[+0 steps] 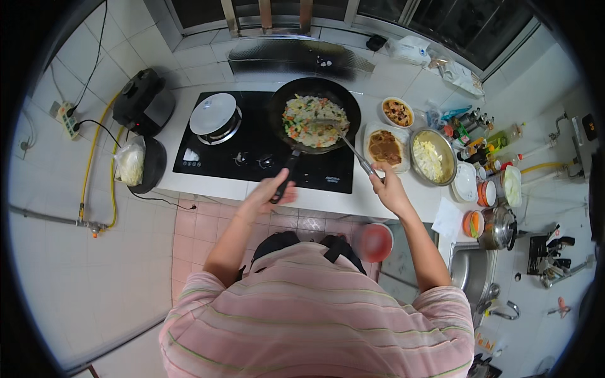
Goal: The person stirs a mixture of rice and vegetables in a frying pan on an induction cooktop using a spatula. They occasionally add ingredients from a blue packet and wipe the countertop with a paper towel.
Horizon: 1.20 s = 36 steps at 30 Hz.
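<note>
A black wok [352,108] stands on the right side of the black glass gas hob [222,167]. Fried rice [312,115] with bits of orange and green vegetable lies inside it. My right hand [390,189] grips the metal handle of a spatula [355,152], whose blade rests in the rice. At the wok's black handle [289,176] is my left hand [267,193], slightly blurred, thumb on one side and fingers extended behind the handle; whether it grips cannot be told. A white plate [212,113] covers part of the left burner.
To the right stand a bowl of dark mixed food [398,112], a dish of brown sauced food [385,147], a metal bowl of chopped pale vegetable [427,158], several bottles [503,137], a steel pot [498,229] and a sink [468,269]. A black electric cooker [146,101] is left. A red bucket [375,243] stands below.
</note>
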Motion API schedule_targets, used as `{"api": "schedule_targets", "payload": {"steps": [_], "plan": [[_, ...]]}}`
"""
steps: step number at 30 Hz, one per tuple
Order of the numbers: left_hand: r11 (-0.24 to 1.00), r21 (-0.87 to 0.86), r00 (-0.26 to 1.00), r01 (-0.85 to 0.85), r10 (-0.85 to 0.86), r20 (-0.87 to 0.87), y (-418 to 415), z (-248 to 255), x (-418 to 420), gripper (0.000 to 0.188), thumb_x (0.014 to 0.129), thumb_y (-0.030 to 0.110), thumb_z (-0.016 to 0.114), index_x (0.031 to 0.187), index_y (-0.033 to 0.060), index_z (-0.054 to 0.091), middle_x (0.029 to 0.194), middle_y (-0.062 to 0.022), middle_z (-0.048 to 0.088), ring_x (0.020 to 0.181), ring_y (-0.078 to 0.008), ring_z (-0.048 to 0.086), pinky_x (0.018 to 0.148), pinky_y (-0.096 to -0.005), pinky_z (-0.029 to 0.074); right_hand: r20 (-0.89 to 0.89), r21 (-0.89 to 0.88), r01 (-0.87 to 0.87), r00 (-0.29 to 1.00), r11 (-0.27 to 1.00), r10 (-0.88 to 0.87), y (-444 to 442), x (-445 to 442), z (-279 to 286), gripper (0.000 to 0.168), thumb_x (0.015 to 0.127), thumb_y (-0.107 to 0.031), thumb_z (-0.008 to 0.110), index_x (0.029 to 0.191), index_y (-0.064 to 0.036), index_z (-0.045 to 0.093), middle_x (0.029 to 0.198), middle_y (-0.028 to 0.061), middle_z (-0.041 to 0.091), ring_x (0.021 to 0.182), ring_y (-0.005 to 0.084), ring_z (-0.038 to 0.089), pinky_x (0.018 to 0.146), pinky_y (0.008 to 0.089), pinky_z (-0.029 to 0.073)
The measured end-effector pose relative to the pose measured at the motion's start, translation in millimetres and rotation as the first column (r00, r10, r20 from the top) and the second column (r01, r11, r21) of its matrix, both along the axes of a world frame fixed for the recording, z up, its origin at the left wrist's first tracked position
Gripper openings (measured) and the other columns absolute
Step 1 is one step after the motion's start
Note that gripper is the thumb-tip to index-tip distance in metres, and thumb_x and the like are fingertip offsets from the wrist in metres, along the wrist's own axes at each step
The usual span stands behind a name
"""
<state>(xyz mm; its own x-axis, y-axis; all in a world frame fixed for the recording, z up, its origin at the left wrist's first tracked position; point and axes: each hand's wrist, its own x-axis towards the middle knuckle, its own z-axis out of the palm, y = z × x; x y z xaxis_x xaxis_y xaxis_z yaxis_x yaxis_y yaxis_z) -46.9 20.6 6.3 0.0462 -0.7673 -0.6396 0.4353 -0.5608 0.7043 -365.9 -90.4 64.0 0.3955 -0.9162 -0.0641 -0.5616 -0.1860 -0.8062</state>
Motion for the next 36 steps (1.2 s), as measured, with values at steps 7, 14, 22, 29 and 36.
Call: {"api": "schedule_targets", "payload": {"steps": [7, 14, 22, 29, 36], "plan": [[0.999, -0.045, 0.509, 0.012, -0.045, -0.860, -8, -19, 1, 0.025, 0.099, 0.025, 0.050, 0.081, 0.0078, 0.050, 0.060, 0.0050, 0.040, 0.043, -0.0027, 0.033, 0.036, -0.0169, 0.025, -0.313, -0.018, 0.032, 0.949, 0.999, -0.036, 73, 66, 55, 0.028, 0.092, -0.014, 0.052, 0.121, -0.011, 0.052, 0.082, 0.0272, 0.064, 0.080, 0.0471, 0.061, 0.069, 0.0490, 0.047], [0.995, -0.044, 0.626, 0.091, -0.091, -0.774, -1, 1, 8, 0.033, 0.092, 0.008, 0.050, 0.063, 0.0149, 0.038, 0.052, 0.0075, 0.033, 0.040, -0.0035, 0.027, 0.034, -0.0189, 0.019, -0.320, -0.181, 0.012, 0.945, 0.983, -0.071, 52, 109, 13, 0.027, 0.091, -0.007, 0.050, 0.118, -0.008, 0.052, 0.083, 0.0275, 0.063, 0.081, 0.0465, 0.061, 0.070, 0.0534, 0.047], [0.979, -0.196, 0.681, 0.054, -0.179, -0.710, 19, 11, 17, 0.029, 0.090, 0.007, 0.053, 0.064, 0.0139, 0.043, 0.053, 0.0067, 0.037, 0.038, -0.0035, 0.031, 0.035, -0.0193, 0.021, -0.241, -0.101, -0.034, 0.970, 0.994, 0.009, 81, 106, 58, 0.027, 0.092, -0.012, 0.054, 0.118, -0.004, 0.054, 0.085, 0.0260, 0.064, 0.079, 0.0426, 0.063, 0.069, 0.0434, 0.049], [0.986, -0.140, 0.664, 0.094, -0.167, -0.729, 48, 16, 32, 0.030, 0.089, 0.006, 0.054, 0.065, 0.0152, 0.041, 0.052, 0.0070, 0.036, 0.039, -0.0035, 0.031, 0.037, -0.0195, 0.021, -0.281, -0.046, 0.017, 0.959, 0.999, -0.029, 66, 80, 75, 0.028, 0.092, -0.012, 0.053, 0.118, -0.002, 0.055, 0.093, 0.0241, 0.065, 0.086, 0.0384, 0.063, 0.076, 0.0406, 0.049], [0.983, -0.178, 0.557, 0.031, -0.166, -0.814, -24, -2, 0, 0.033, 0.089, 0.006, 0.054, 0.060, 0.0151, 0.040, 0.049, 0.0052, 0.034, 0.038, -0.0045, 0.030, 0.036, -0.0212, 0.021, -0.223, -0.074, 0.008, 0.974, 0.997, -0.025, 34, 99, 50, 0.029, 0.092, -0.015, 0.055, 0.116, 0.000, 0.058, 0.103, 0.0234, 0.065, 0.100, 0.0393, 0.061, 0.086, 0.0391, 0.047]]}}
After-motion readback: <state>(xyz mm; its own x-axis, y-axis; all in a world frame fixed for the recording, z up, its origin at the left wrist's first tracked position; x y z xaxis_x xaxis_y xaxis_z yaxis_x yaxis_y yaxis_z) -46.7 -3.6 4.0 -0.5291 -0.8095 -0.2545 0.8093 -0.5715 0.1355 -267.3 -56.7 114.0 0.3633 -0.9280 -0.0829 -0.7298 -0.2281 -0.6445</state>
